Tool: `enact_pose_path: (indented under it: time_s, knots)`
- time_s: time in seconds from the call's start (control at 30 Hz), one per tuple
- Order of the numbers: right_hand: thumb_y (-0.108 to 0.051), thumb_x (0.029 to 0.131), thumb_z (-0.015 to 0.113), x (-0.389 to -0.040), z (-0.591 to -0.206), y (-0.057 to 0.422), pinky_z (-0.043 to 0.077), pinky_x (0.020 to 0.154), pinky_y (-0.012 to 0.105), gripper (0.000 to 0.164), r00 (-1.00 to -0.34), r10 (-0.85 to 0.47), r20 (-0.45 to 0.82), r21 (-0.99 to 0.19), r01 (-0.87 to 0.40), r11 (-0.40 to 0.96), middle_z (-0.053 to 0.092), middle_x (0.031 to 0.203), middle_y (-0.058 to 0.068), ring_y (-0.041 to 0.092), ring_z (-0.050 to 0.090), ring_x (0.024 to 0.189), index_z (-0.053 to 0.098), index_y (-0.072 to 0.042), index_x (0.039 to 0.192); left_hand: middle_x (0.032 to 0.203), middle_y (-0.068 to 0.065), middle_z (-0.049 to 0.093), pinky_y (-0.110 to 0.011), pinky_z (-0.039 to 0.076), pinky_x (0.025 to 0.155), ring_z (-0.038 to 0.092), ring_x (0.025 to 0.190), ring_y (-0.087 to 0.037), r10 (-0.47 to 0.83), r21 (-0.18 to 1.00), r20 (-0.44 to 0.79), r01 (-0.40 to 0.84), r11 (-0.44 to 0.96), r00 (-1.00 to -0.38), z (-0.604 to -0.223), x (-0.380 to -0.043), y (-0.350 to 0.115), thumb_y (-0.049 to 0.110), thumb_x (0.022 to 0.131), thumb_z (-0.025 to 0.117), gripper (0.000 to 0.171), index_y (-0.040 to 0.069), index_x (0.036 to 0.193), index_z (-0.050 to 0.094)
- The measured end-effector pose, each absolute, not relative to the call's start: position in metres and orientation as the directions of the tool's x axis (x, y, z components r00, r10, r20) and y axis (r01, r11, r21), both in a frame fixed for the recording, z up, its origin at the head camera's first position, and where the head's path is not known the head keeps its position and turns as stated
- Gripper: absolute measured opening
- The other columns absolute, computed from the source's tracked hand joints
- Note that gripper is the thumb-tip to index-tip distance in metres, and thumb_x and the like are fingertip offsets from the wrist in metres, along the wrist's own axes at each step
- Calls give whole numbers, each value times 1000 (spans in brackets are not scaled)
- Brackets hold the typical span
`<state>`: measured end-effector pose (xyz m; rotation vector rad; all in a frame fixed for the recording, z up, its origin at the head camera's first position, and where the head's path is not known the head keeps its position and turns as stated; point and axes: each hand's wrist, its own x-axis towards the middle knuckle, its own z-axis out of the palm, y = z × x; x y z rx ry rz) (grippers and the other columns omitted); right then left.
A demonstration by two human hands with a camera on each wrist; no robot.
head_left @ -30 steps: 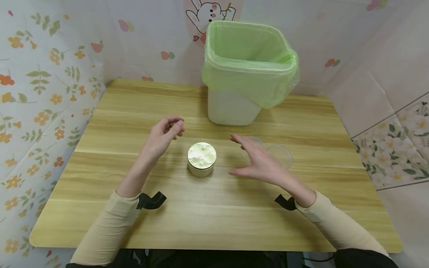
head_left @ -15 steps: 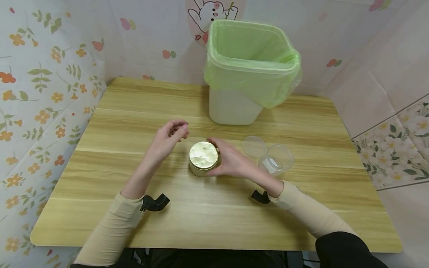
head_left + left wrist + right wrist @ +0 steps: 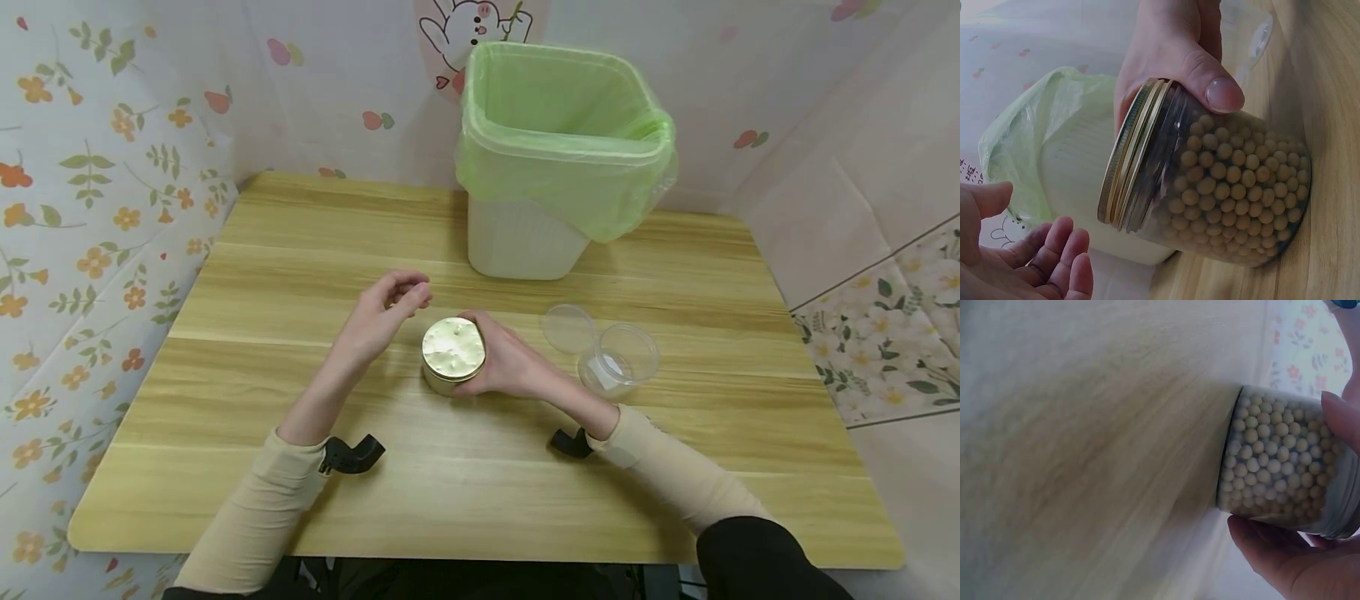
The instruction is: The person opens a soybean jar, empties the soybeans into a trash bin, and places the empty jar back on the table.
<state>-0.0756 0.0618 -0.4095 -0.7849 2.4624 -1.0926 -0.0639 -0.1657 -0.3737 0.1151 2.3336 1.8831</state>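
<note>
While the empty left grip (image 3: 386,309) curls loosely, the right grip (image 3: 506,357) clasps a clear, cylindrical jar (image 3: 1232,187).

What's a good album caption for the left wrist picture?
The right hand grips a gold-lidded jar of little tan balls; the left hand hovers nearby.

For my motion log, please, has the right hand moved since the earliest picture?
Yes, the right hand moved left, away from the clear, round plastic tub.
</note>
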Motion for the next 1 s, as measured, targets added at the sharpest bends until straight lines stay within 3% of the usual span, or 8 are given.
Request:
enact_pose_path:
  time_s: [0.2,0.43,0.7,1.0]
  knots:
    - [-20,60,100,-79,-407,68,50,110,46,100,-811,-583,-46,-778,-336,530,63,136,12,27,62,126,46,-6,143,135,-14,62,-49,43,111,57,126,-30,232,967,-38,23,255,-972,-367,-64,-160,34,102,62,50,11,146,54]
    - [-19,62,99,-83,-393,84,49,110,47,101,-834,-551,-37,-860,-254,443,60,139,7,25,59,127,44,-11,145,150,-7,53,-49,33,123,47,143,-28,394,929,101,229,291,-913,-361,-63,-152,31,97,68,63,16,153,46]
    - [-10,64,97,-86,-369,100,52,104,44,95,-803,-595,41,-924,-258,283,59,137,5,23,59,121,47,-16,145,163,5,39,-62,26,124,32,155,-22,521,884,114,326,334,-846,-346,-67,-142,50,87,73,84,28,159,35]
    - [-10,66,95,-83,-350,113,53,104,41,94,-789,-612,61,-933,-264,247,59,138,3,21,58,124,47,-18,147,161,4,42,-56,31,122,41,148,-19,617,921,129,325,216,-776,-340,-71,-129,31,82,85,92,29,159,34]
